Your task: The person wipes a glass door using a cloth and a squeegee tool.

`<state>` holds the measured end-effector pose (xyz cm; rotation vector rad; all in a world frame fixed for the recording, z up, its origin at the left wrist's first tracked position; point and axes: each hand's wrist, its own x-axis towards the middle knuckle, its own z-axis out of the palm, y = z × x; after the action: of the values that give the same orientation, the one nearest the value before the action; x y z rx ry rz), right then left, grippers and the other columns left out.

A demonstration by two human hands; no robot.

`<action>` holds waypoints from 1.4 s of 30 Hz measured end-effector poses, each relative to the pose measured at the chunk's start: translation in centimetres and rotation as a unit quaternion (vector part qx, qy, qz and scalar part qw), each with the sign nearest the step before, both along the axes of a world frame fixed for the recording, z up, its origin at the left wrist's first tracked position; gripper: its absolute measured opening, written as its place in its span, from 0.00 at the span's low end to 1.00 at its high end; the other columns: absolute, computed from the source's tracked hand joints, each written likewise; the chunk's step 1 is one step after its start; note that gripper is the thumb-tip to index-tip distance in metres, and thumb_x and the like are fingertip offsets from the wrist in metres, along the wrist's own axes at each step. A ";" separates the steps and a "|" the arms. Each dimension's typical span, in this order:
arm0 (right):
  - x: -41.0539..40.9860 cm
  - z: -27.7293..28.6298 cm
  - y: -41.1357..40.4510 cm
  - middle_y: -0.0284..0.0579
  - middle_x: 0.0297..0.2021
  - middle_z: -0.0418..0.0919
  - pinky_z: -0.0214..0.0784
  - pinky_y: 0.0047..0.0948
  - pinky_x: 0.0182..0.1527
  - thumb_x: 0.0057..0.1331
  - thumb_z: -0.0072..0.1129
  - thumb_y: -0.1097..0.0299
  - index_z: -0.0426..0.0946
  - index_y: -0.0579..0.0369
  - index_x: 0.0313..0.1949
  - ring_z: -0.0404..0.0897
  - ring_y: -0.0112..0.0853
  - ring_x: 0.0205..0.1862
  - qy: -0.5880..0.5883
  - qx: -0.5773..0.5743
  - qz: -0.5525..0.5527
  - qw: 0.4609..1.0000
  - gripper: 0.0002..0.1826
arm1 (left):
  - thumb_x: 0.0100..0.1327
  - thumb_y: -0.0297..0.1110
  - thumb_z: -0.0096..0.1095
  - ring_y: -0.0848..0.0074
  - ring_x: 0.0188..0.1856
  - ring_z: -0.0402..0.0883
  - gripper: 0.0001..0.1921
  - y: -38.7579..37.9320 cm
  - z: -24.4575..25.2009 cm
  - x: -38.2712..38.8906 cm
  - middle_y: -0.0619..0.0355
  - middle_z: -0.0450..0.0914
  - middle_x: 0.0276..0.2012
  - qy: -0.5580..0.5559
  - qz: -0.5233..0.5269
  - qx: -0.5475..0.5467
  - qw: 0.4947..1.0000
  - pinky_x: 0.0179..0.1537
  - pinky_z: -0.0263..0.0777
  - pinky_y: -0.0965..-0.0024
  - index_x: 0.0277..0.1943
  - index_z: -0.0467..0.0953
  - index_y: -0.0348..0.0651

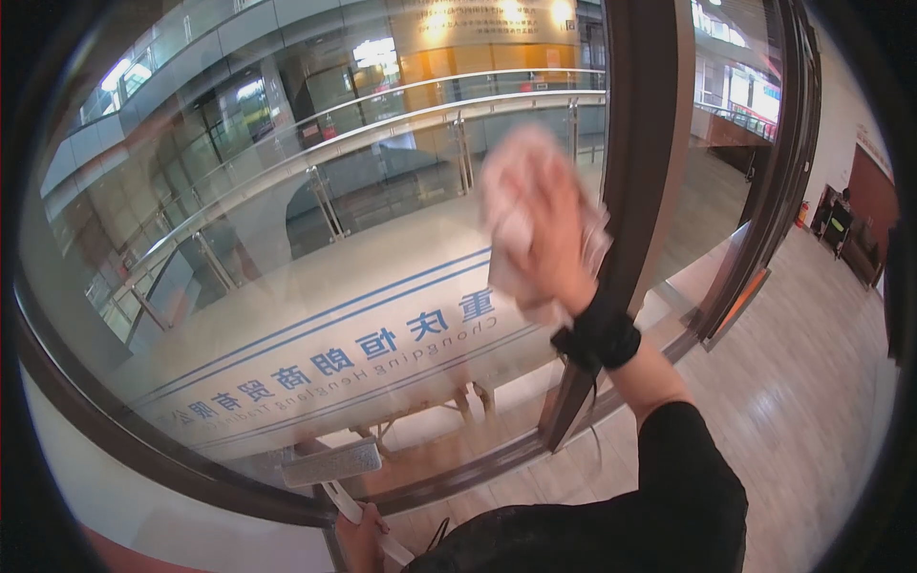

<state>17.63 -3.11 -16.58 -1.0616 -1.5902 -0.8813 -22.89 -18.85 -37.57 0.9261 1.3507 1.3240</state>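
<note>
My right hand [555,243] is spread over a pale pink cloth [512,186] and holds it flat against a large glass pane [401,272], close to the dark window frame. Both hand and cloth are blurred. A black band [598,336] circles that wrist. Low in the view, my left hand [360,533] grips the white handle [344,499] of a window squeegee. Its pale, wide head [331,462] stands near the bottom of the pane; whether it touches the glass I cannot tell. Mirrored blue writing and stripes run across the pane.
A dark upright frame post [645,143] borders the pane on the right. The dark bottom rail [458,480] runs along the wood-look floor [795,401]. Beyond the glass is a metal railing [372,122]. A fire extinguisher [802,213] and dark furniture [852,247] stand far right.
</note>
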 end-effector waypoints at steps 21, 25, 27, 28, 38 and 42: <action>2.2 -5.0 0.1 0.59 0.62 0.57 0.46 0.51 0.64 0.48 0.60 0.66 0.64 0.50 0.61 0.54 0.60 0.62 0.228 -0.007 0.079 0.971 0.37 | 0.58 0.25 0.58 0.78 0.15 0.68 0.07 0.0 0.7 0.6 0.58 0.68 0.17 -0.010 0.019 -0.030 0.999 0.18 0.64 0.75 0.30 0.66 0.38; 0.4 -14.9 -0.1 0.63 0.62 0.54 0.46 0.53 0.64 0.50 0.60 0.61 0.59 0.53 0.64 0.53 0.60 0.63 0.178 -0.034 -0.079 0.980 0.40 | 0.58 0.25 0.57 0.78 0.16 0.68 0.06 0.0 0.4 0.2 0.59 0.68 0.17 0.024 0.007 -0.032 0.999 0.19 0.63 0.77 0.31 0.66 0.38; -1.0 -22.9 -1.1 0.68 0.63 0.51 0.48 0.53 0.63 0.49 0.57 0.66 0.56 0.55 0.64 0.55 0.61 0.62 0.250 -0.123 -0.072 0.958 0.41 | 0.58 0.25 0.57 0.78 0.16 0.67 0.06 0.5 0.2 0.8 0.59 0.68 0.17 0.021 0.003 -0.040 0.999 0.19 0.62 0.77 0.31 0.66 0.38; -2.7 -25.2 -2.0 0.68 0.58 0.57 0.50 0.49 0.63 0.50 0.58 0.71 0.59 0.56 0.61 0.59 0.59 0.59 0.295 -0.146 -0.054 0.943 0.36 | 0.59 0.25 0.57 0.78 0.16 0.67 0.06 0.6 0.2 0.9 0.59 0.68 0.17 0.021 0.008 -0.047 0.999 0.19 0.62 0.77 0.31 0.66 0.38; -5.9 -21.3 -7.5 0.51 0.48 0.72 0.73 0.32 0.44 0.61 0.50 0.68 0.59 0.61 0.59 0.77 0.37 0.44 0.627 -0.498 0.452 0.393 0.27 | 0.59 0.24 0.56 0.78 0.20 0.69 0.05 2.4 0.7 2.1 0.56 0.72 0.24 -0.057 -0.026 0.032 0.998 0.21 0.63 0.76 0.34 0.68 0.37; -8.3 -18.1 -7.5 0.54 0.48 0.73 0.72 0.38 0.50 0.58 0.46 0.64 0.62 0.61 0.58 0.76 0.42 0.47 0.640 -0.487 0.590 0.060 0.28 | 0.59 0.24 0.57 0.78 0.22 0.71 0.04 2.7 2.2 3.7 0.54 0.74 0.26 -0.087 -0.015 0.038 0.995 0.23 0.63 0.76 0.35 0.69 0.36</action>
<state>9.37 -10.62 -34.72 -0.2801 -0.3913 2.1518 -19.15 -16.11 -35.36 0.8577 1.1570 1.4066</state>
